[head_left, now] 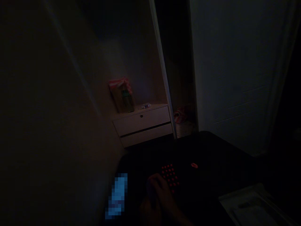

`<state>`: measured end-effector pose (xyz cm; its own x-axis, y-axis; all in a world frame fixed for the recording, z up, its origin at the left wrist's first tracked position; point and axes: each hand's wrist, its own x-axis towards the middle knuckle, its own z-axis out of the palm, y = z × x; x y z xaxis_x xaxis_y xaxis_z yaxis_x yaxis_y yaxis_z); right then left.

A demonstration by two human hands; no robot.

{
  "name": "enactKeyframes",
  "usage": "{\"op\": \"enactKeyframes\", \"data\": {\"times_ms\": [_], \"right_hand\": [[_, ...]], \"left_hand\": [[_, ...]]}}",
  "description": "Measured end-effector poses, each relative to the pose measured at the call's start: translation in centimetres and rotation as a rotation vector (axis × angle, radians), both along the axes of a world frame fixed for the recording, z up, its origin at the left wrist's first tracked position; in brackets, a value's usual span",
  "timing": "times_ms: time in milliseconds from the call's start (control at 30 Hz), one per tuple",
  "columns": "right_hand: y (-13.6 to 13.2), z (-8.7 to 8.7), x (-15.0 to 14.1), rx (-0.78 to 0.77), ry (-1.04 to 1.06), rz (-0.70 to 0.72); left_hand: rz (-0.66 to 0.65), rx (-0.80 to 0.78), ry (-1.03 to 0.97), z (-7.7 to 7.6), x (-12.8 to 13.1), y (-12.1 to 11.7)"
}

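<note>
Dark surface (209,144), red dots (173,179) in rows, small red thing (194,165) to their right, blurred blue patch (118,190) at left

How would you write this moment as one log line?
left hand: beside right hand | grip: too dark to tell | red dot grid: just beyond right hand | drawers: farther ahead | scene: dim

Person's right grip (162,188) curled, forearm (179,216) toward lower right; left grip (149,209) close beside, pose too dark to read.
</note>
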<state>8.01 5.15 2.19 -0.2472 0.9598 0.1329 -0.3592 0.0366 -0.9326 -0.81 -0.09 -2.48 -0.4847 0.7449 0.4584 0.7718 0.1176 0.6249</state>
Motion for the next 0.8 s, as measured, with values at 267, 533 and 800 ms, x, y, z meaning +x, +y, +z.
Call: {"op": "enactKeyframes", "data": {"times_ms": [267,533,800], "right_hand": [[-0.21,0.84,0.23,-0.011,0.009,-0.016],[-0.04,0.25,0.11,0.005,0.002,-0.009],[-0.05,0.12,0.12,-0.005,-0.017,-0.015]], "left_hand": [[0.018,-0.004,-0.014,0.56,0.33,-0.12],[0.015,-0.025,-0.021,0.47,0.22,-0.27],[0.018,-0.020,-0.030,0.37,0.33,-0.15]]}}
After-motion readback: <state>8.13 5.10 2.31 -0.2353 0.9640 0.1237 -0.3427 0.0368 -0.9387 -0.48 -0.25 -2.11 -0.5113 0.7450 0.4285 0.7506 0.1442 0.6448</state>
